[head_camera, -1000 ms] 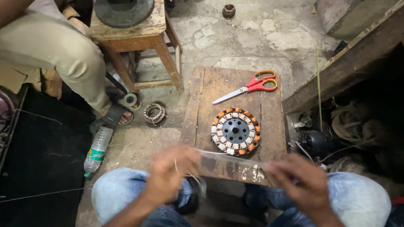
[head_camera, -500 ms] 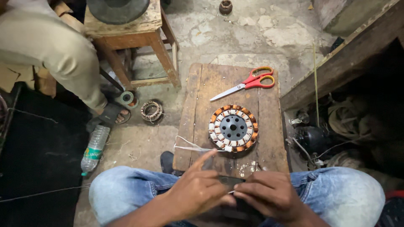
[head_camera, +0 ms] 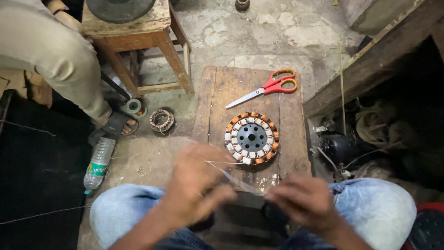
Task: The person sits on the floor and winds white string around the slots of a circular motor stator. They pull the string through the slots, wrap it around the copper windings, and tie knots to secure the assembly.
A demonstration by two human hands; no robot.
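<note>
Insulation strip (head_camera: 231, 178) | lower centre of frame, stretched between my left hand (head_camera: 196, 185) and right hand (head_camera: 303, 201), both grips pinched on its ends | judged light, thin, flexible; hold by ends | stator (head_camera: 252, 137) on bench (head_camera: 217, 102) just above.

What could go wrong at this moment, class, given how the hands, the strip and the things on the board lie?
1. Both hands, left and right, are blurred with motion while pulling a thin strip; it might tear or slip free.
2. The wound stator lies just beyond the hands; a stray swing could nick its copper coils.
3. The scissors lie open-bladed near the board edge and could be knocked off.
</note>
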